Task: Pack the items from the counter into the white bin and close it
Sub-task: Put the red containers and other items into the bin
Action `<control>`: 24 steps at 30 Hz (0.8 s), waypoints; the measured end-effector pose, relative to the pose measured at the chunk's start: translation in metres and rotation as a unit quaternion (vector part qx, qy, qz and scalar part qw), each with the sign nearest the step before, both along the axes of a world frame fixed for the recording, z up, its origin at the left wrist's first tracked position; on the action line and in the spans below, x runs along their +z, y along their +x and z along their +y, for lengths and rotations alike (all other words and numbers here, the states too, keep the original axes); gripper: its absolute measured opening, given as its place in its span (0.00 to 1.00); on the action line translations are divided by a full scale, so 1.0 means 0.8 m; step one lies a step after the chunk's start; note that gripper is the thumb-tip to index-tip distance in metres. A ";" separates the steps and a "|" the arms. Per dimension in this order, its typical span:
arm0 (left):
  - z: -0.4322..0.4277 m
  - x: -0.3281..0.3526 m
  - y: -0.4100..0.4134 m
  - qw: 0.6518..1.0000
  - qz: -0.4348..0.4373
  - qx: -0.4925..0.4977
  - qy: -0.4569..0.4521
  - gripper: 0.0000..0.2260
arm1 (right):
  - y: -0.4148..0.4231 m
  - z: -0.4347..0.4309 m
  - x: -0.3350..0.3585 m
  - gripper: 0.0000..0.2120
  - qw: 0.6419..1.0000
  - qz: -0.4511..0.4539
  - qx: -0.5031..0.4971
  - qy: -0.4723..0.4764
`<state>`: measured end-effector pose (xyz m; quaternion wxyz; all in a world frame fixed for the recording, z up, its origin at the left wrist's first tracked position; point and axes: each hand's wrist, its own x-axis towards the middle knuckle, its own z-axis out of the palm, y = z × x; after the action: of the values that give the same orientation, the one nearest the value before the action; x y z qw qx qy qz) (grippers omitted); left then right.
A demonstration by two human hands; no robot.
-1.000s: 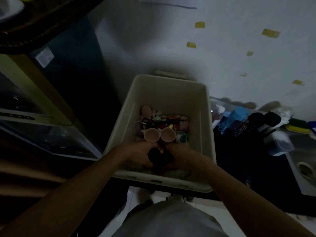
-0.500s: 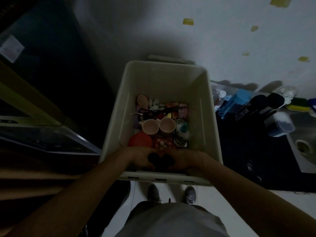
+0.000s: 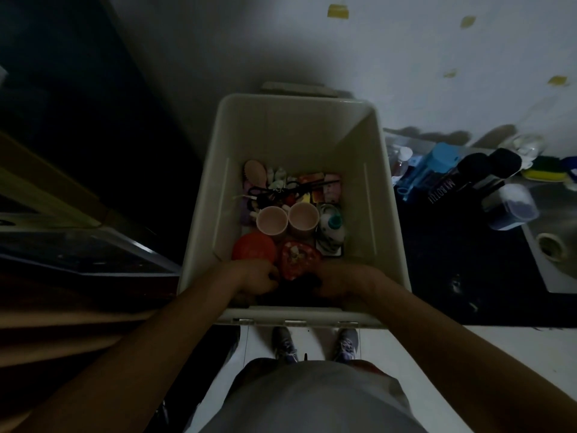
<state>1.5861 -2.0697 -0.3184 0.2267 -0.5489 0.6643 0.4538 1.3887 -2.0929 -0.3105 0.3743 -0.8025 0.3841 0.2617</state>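
We look straight down, in dim light, at a dark worktop (image 3: 452,276) with a steel sink (image 3: 562,276) at its right edge. A deep white bin (image 3: 296,129) stands open on the worktop in the middle of the view, with its near rim closest to our body. A pale flat piece (image 3: 299,89) shows behind the far rim; we cannot tell whether it is the lid.

Both bare forearms reach over the near rim. Our left hand (image 3: 257,276) and right hand (image 3: 340,278) sit low inside the bin, close to the near wall. Their fingers are curled in around a small dark item (image 3: 304,282) held between them. Its shape is lost in shadow.

The bin floor is mostly covered. Next to the hands lie an orange round container (image 3: 254,250) and a red heart-shaped tin (image 3: 299,260). Beyond them, two pink cups (image 3: 271,218) stand side by side, with small oddments behind.

Right of the bin, a blue container (image 3: 437,160), black bottles (image 3: 474,170) and a clear tub (image 3: 509,207) wait unpacked on the worktop.

To place the item well, we judge it should be lowered into the gap by the near wall. It should be set down flat rather than dropped, so the cups stay upright. The fingers should let go only once it rests. A low pile will let the lid shut.
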 end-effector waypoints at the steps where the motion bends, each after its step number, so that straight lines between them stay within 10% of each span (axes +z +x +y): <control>1: -0.001 0.000 0.000 1.000 0.003 0.011 -0.014 0.17 | 0.000 -0.001 -0.002 0.21 1.000 -0.005 -0.016 -0.008; 24: 0.001 -0.002 -0.009 0.993 -0.045 0.013 0.107 0.18 | 0.005 0.003 -0.018 0.22 0.977 0.157 -0.010 0.142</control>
<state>1.5788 -2.0688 -0.3202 0.3081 -0.5496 0.5940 0.5002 1.3925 -2.0902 -0.3250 0.4221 -0.6859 0.4051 0.4328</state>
